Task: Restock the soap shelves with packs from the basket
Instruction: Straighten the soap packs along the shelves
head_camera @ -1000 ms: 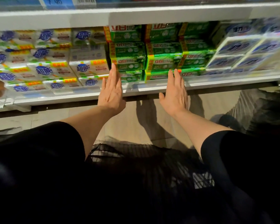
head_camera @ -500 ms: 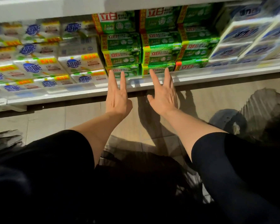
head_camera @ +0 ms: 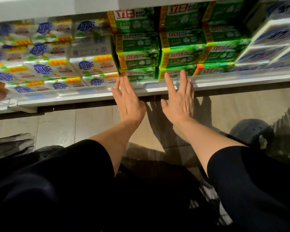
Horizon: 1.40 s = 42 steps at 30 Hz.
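Green soap packs (head_camera: 139,57) are stacked several high in the middle of the low white shelf (head_camera: 224,82). My left hand (head_camera: 127,101) reaches toward the bottom left green pack (head_camera: 141,74), fingers straight and close together, fingertips at the shelf's front lip. My right hand (head_camera: 179,99) stretches out flat, its fingertips over the bottom middle green pack (head_camera: 176,72). Neither hand holds anything. The dark mesh basket (head_camera: 208,195) sits low between my arms, mostly hidden in shadow.
White soap packs with blue logos (head_camera: 45,67) fill the shelf's left side. White and blue boxes (head_camera: 271,36) fill the right. Another shelf board (head_camera: 40,9) runs above. A dark shoe (head_camera: 248,131) stands on the tiled floor (head_camera: 90,121) at the right.
Both hands drew back slightly from the green packs to the shelf's front lip and came closer together, fingers still straight. The camera tilted and moved nearer the shelf.
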{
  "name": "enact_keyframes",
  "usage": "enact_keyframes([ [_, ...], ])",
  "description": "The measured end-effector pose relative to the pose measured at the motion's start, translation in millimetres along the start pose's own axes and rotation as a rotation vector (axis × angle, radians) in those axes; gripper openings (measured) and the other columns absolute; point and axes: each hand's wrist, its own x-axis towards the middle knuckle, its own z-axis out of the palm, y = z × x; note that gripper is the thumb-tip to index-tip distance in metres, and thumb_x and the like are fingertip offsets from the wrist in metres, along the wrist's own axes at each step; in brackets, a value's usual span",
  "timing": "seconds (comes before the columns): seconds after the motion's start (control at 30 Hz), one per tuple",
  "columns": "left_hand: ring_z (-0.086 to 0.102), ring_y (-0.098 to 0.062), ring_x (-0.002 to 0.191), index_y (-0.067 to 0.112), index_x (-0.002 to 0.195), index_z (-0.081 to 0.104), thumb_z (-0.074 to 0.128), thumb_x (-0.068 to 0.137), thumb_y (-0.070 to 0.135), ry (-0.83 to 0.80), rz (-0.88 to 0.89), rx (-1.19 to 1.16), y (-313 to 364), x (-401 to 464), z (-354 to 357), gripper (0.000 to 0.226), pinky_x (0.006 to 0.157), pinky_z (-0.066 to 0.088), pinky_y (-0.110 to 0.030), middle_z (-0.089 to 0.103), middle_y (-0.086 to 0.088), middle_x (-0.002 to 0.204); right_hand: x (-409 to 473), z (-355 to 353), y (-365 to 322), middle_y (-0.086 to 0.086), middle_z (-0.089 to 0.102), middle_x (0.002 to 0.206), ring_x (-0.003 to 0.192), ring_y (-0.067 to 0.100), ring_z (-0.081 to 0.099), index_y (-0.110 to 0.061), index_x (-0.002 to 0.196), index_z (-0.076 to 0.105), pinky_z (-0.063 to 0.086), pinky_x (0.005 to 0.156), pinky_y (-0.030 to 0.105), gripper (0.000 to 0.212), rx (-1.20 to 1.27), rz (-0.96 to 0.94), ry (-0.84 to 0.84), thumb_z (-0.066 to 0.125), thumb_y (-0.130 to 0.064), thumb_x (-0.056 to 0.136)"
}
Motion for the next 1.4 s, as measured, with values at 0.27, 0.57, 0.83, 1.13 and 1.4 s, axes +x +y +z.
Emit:
enact_keyframes([
  [0.27,0.009,-0.025,0.148,0.008,0.153,0.014,0.062,0.077,0.001,-0.011,0.075,0.004,-25,0,4,0.09,0.118,0.014,-0.053,0.017,-0.008,0.16,8,17,-37,0.01,0.029,0.153,0.14,0.029,0.023,-0.019,0.152,0.02,0.018,0.115,0.048,0.075,-0.009,-0.173,0.015,0.06,-0.033,0.089],
  [0.57,0.023,-0.03,0.14,0.006,0.153,0.013,0.059,0.078,0.002,0.067,0.156,-0.05,-31,5,-3,0.088,0.115,0.025,-0.044,0.011,-0.01,0.161,18,16,-63,0.021,0.008,0.159,0.143,0.036,0.021,-0.028,0.153,0.016,0.023,0.114,0.048,0.085,-0.052,-0.105,0.241,0.067,-0.028,0.085],
  [0.83,0.006,-0.028,0.145,0.018,0.155,0.007,0.056,0.08,0.003,0.152,0.11,0.079,-41,7,-19,0.09,0.118,0.01,-0.039,0.004,-0.012,0.16,28,9,-67,0.013,0.018,0.159,0.146,0.031,0.017,-0.036,0.151,0.02,0.014,0.116,0.053,0.087,-0.085,-0.116,0.401,0.069,-0.026,0.08],
  [1.13,-0.001,-0.033,0.148,0.018,0.155,0.005,0.057,0.085,0.012,0.214,0.315,0.271,-43,21,-27,0.088,0.118,-0.005,-0.05,-0.001,-0.013,0.161,45,-5,-69,0.022,0.04,0.143,0.138,0.037,0.022,-0.029,0.142,0.041,0.008,0.113,0.064,0.069,-0.089,-0.104,0.529,0.064,-0.034,0.077],
  [1.4,0.001,-0.037,0.147,0.018,0.155,0.004,0.063,0.082,0.015,0.196,0.31,0.284,-45,25,-25,0.094,0.116,-0.002,-0.057,0.001,-0.017,0.161,49,-7,-77,0.015,0.054,0.133,0.135,0.035,0.039,-0.024,0.132,0.054,0.012,0.114,0.063,0.059,-0.028,-0.109,0.484,0.071,-0.025,0.076],
])
